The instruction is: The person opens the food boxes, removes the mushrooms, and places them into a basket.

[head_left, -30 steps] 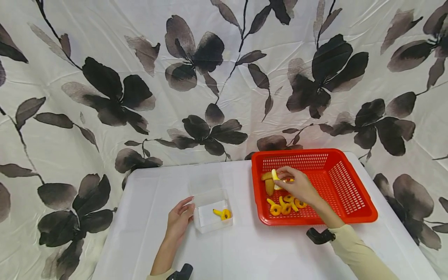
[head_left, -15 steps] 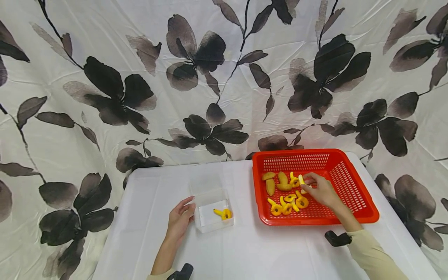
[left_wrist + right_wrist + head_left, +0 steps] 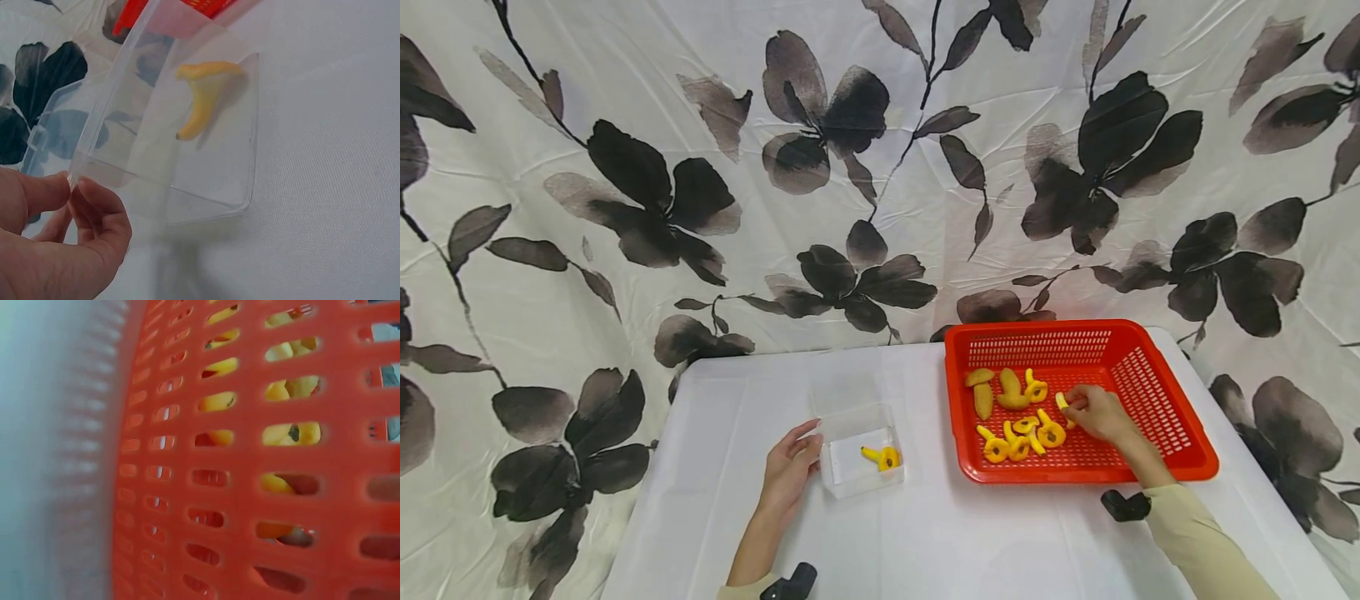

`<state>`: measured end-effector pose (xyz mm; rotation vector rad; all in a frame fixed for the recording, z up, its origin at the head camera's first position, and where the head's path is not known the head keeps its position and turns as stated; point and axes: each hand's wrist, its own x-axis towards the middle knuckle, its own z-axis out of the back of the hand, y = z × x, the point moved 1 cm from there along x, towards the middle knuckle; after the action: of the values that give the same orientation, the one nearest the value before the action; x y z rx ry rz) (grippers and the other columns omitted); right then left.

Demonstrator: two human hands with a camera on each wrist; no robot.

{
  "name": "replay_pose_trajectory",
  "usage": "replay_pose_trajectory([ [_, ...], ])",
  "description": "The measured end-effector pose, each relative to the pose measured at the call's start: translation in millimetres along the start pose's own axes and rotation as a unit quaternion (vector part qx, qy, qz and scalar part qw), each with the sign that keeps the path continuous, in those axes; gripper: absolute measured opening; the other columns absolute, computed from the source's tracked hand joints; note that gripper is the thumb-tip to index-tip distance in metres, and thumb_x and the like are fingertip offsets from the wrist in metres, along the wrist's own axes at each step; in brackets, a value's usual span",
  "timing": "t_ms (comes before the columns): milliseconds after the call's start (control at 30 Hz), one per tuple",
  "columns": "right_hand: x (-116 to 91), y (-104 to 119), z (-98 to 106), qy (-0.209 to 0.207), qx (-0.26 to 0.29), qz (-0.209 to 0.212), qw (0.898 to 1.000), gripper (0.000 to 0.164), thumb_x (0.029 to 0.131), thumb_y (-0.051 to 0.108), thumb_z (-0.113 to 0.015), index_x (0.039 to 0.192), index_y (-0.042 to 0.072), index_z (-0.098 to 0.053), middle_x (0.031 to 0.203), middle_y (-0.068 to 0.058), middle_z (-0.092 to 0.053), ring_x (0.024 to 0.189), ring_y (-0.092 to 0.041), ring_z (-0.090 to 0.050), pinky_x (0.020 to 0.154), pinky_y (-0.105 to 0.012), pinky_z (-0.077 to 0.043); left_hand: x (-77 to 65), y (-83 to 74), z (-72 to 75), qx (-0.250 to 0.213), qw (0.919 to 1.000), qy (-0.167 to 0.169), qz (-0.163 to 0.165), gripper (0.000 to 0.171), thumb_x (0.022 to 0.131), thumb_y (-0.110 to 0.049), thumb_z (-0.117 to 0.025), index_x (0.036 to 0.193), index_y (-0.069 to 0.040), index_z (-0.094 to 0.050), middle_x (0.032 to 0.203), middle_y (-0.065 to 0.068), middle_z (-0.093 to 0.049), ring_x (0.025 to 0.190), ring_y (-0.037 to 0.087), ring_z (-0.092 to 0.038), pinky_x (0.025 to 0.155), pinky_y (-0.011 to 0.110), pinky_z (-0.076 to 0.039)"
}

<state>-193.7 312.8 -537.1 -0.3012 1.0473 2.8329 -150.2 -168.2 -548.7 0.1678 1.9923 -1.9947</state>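
Note:
In the head view my left hand (image 3: pixel 792 467) is at the left edge of a clear plastic box (image 3: pixel 863 492), whose lid (image 3: pixel 842 387) lies open behind it. Thumb and finger pinch the box's edge in the left wrist view. One yellow chanterelle-shaped mushroom (image 3: pixel 209 94) lies inside the box. Over the middle of the red plastic basket (image 3: pixel 1161 400), my right hand (image 3: pixel 1097 412) pinches a pale yellow mushroom (image 3: pixel 1062 402), mostly hidden by the fingers. To its left in the basket lie several yellow mushrooms (image 3: pixel 1050 429) and brown mushrooms (image 3: pixel 1012 392).
The right wrist view is filled by the slotted basket wall (image 3: pixel 244 456), with yellow shapes showing through the slots. Both containers stand on a white cloth-covered table (image 3: pixel 925 542). A floral curtain (image 3: pixel 880 167) hangs close behind the table.
My right hand has moved right, from over the brown mushrooms to the middle of the basket, and lower, with the pale yellow mushroom. The left hand stays at the box.

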Motion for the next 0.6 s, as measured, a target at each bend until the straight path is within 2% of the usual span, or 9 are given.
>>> replay_pose_trajectory([
  [200,-0.1,0.0,0.4,-0.017,-0.005,0.025,1.0,0.023,0.099,0.006,-0.065,0.11,-0.014,-0.064,0.097,-0.026,-0.069,0.084,-0.032,-0.067,0.075,-0.042,-0.059,-0.1,-0.1,-0.3,-0.002,1.0,0.001,-0.003,0.043,0.102,-0.009,-0.062,0.144,-0.001,-0.054,0.11,0.008,-0.064,0.089,0.014,-0.059,0.069,0.021,-0.049],
  [367,-3.0,9.8,4.1,-0.034,-0.005,0.058,0.998,0.022,0.098,0.005,-0.066,0.109,-0.013,-0.065,0.099,-0.026,-0.069,0.088,-0.036,-0.068,0.078,-0.047,-0.059,-1.7,-0.8,-1.1,-0.004,1.0,0.005,-0.008,0.043,0.103,-0.008,-0.062,0.144,0.0,-0.053,0.111,0.008,-0.063,0.089,0.014,-0.059,0.069,0.02,-0.049],
  [600,-5.5,35.5,7.6,-0.059,0.002,0.105,0.993,0.016,0.096,0.002,-0.068,0.104,-0.011,-0.065,0.094,-0.023,-0.07,0.085,-0.034,-0.067,0.072,-0.042,-0.059,-2.4,-1.4,-0.7,-0.011,0.9998,0.004,-0.013,0.042,0.103,-0.007,-0.062,0.143,0.002,-0.054,0.108,0.007,-0.063,0.088,0.013,-0.06,0.069,0.02,-0.049],
])
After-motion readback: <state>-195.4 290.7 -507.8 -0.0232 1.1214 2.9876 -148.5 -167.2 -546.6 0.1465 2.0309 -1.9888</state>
